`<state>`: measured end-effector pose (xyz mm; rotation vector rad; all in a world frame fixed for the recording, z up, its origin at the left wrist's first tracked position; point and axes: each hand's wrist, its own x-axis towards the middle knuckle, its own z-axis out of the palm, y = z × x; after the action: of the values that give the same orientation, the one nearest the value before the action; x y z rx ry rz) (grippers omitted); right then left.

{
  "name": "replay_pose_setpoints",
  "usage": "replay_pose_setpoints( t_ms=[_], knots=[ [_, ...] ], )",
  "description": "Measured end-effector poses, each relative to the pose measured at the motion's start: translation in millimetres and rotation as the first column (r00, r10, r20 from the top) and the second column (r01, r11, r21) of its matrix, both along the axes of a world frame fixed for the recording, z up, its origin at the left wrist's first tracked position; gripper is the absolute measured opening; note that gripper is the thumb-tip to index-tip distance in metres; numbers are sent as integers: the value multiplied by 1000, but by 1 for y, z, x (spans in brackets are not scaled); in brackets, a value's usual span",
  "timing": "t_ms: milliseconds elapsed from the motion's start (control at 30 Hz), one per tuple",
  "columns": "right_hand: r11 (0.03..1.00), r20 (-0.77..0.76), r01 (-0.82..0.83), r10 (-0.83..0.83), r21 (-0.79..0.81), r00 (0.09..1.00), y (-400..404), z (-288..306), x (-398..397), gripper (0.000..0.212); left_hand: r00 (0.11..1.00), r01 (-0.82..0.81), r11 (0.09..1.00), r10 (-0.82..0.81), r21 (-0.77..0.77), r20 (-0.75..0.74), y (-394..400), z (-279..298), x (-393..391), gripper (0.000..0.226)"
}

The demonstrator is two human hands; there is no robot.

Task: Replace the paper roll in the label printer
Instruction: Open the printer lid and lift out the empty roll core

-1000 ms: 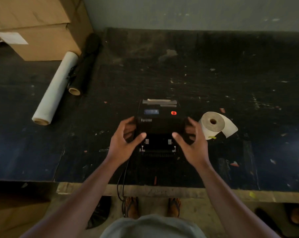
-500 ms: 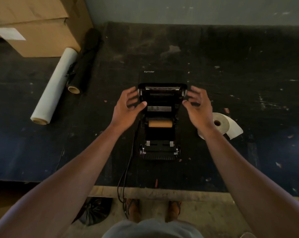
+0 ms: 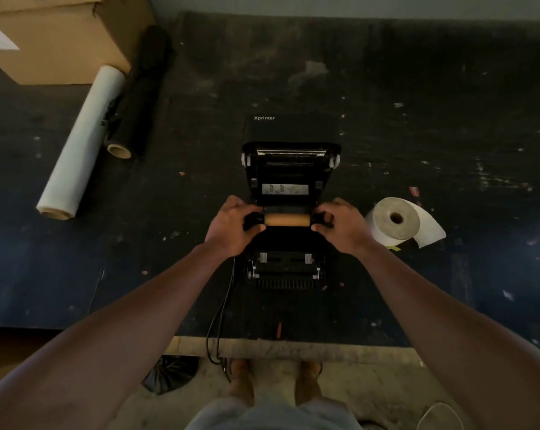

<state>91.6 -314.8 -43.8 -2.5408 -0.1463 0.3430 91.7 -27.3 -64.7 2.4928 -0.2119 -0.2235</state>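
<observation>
While the printer (image 3: 289, 212) stood open at the centre of the frame, its lid (image 3: 290, 162) tipped back toward the top, both hands closed on the brown core (image 3: 287, 219) lying crosswise in the bay. The left hand (image 3: 231, 226) curled its fingers around the black holder at the core's left end; the right hand (image 3: 340, 225) did the same at the right end, thumbs toward the camera. Neither hand was flat or spread; each pinched its end of the spindle.

Right of the printer, just beside the right hand but not touching it, a fresh white roll (image 3: 396, 220) lay on the dark table (image 3: 448, 119), a loose flap trailing toward the right. Bare tabletop stretched wide on both sides and above the lid. The table's front edge ran across the lower frame, close below the printer, with a black cable (image 3: 222, 305) dropping over it. In the upper left, well apart, lay a white film roll (image 3: 82, 141), a black roll (image 3: 138, 97) and a cardboard box (image 3: 54, 35).
</observation>
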Motion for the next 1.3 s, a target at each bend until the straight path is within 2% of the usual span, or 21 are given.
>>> replay_pose_setpoints(
  t_ms=[133,233,333,400,467,500,667,800,900,933,967,1000,1067,1133,1200,1300],
  knots=[
    [998,-5,-13,13,59,1000,-2,2,3,34,1000,21,997,-22,-70,-2,3,0,6,44],
    [969,-24,37,-32,245,999,-5,13,2,31,999,-22,965,9,-261,-49,6,14,11,37],
    [844,-164,188,-120,502,979,-5,31,-2,24,980,-154,828,57,-539,-192,2,40,10,25],
    [720,-231,290,-183,631,956,-2,41,-13,23,954,-271,667,92,-694,-285,-5,52,1,21],
    [604,-284,366,-231,708,931,1,45,-30,23,921,-377,545,137,-749,-364,-14,58,-15,18],
    [565,-304,392,-247,726,920,1,45,-40,24,908,-408,528,154,-745,-389,-18,58,-24,19],
    [468,-427,537,-327,701,843,-1,29,-95,22,866,-480,532,160,-698,-474,-30,47,-70,28],
    [376,-514,629,-366,681,775,-13,16,-136,16,866,-472,623,197,-624,-459,-44,32,-96,16],
    [208,-616,738,-433,642,658,-37,7,-156,15,861,-483,628,215,-610,-460,-56,31,-102,28],
    [192,-631,772,-476,606,613,-47,4,-161,14,861,-481,628,210,-611,-463,-60,31,-103,30],
    [254,-596,794,-546,552,589,-59,-1,-165,13,864,-473,632,198,-613,-463,-64,31,-103,27],
    [372,-514,799,-620,472,592,-71,-6,-169,14,869,-459,643,181,-612,-461,-68,31,-102,22],
    [581,-307,767,-703,273,641,-95,-17,-176,20,880,-419,690,149,-590,-451,-80,32,-102,17],
    [722,-167,684,-666,101,727,-115,-29,-181,24,892,-379,740,133,-556,-431,-94,35,-102,19],
    [797,-105,603,-604,-44,790,-130,-39,-184,31,896,-366,753,125,-547,-427,-108,37,-102,20],
    [839,-68,519,-534,-161,843,-140,-49,-188,43,901,-343,766,104,-544,-422,-127,37,-102,18]
  ],
)
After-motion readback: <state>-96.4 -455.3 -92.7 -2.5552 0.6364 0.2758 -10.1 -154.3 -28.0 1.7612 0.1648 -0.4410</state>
